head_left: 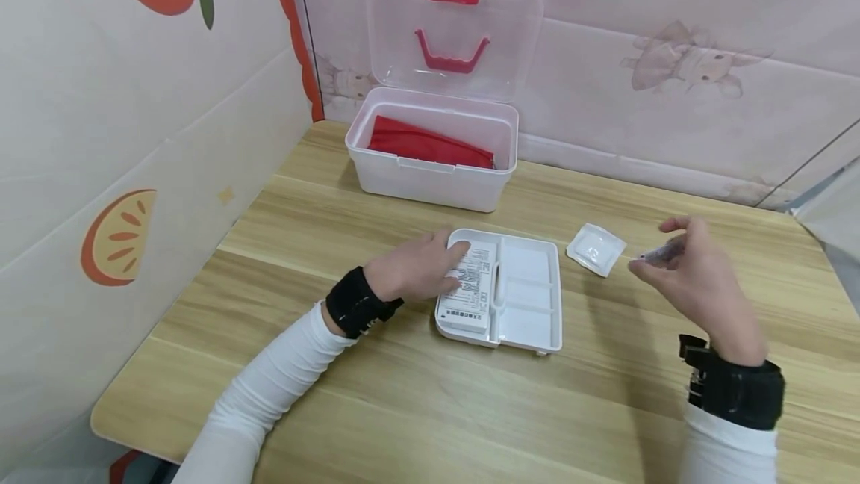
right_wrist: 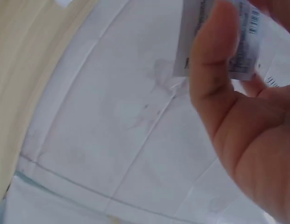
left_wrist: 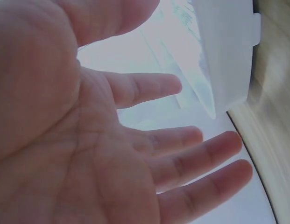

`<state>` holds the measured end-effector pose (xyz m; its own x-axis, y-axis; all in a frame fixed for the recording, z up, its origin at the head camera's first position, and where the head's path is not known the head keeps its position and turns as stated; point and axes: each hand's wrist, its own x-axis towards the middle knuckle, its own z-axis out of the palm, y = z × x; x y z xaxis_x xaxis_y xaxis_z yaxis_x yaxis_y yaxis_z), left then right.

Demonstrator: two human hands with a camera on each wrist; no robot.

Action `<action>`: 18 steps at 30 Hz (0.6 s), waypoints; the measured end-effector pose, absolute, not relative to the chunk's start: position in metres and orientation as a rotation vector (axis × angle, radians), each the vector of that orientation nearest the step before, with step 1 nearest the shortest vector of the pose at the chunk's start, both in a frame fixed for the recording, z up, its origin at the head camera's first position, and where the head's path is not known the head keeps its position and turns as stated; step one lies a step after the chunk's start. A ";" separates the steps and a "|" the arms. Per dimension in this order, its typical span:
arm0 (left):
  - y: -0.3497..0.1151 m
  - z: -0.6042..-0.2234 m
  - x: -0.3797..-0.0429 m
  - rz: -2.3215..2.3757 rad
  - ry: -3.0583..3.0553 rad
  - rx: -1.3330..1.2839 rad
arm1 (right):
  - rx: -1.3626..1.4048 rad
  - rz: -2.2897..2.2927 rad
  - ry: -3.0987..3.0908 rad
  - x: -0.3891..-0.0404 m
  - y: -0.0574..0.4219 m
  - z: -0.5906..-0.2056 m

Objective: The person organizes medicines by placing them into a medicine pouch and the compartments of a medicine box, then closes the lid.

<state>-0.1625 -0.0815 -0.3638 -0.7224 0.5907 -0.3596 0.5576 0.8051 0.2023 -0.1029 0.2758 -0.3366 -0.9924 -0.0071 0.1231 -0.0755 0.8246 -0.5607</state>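
My right hand point(head_left: 705, 286) pinches a small flat packet point(right_wrist: 245, 51) with fine print and a barcode, held above the table's right side. A square white sachet point(head_left: 596, 249) lies on the table to the left of that hand. My left hand point(head_left: 419, 264) is at the left edge of a white compartment case point(head_left: 527, 293), its fingers extended in the left wrist view. In the case's left compartment sits a white printed carton point(head_left: 475, 293), partly covered by the left hand. The right-hand compartments hold nothing visible.
Behind the case stands a clear first-aid box point(head_left: 437, 181) with its lid point(head_left: 396, 28) raised against the wall. A red pouch point(head_left: 430, 144) lies inside it. Printed wall panels point(head_left: 672, 118) border the wooden table point(head_left: 403, 409) at the back and left.
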 end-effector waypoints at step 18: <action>-0.074 -0.339 -0.148 0.512 2.862 1.405 | 0.720 0.938 -2.171 -0.101 0.199 -0.334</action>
<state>-0.1482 -0.0745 -0.3393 -0.6182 0.7559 0.2155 0.7837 0.5719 0.2423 -0.1009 0.1990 -0.3340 -0.6328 -0.2209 0.7421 -0.6918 0.5917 -0.4138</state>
